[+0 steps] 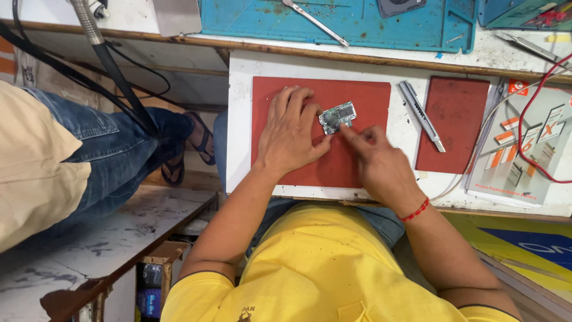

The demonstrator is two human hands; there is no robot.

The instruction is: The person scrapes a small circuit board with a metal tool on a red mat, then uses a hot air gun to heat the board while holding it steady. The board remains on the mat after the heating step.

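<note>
White and scuffed, the desk (399,134) carries two red mats: a large red mat (357,161) in front of the person and a small red mat (453,122) to its right. One small circuit board (337,117) lies on the large mat, toward its far edge. The left hand (290,134) rests flat beside it, fingers spread and closed on nothing, its fingertips touching the board's left end. The right hand (381,164) is mostly curled, with the forefinger stretched out to press the board's near right corner; it grasps nothing either. One red thread bracelet (415,210) circles the right wrist. One grey utility knife (420,114) lies between the two mats. Farther off, one teal work mat (381,27) holds one pair of tweezers (316,22); its top is cut off by the frame. At far left, another person's jeans-clad leg (101,155) and sandalled foot (199,140) show, the rest cut off. Parts on the board are too small to make out.
</note>
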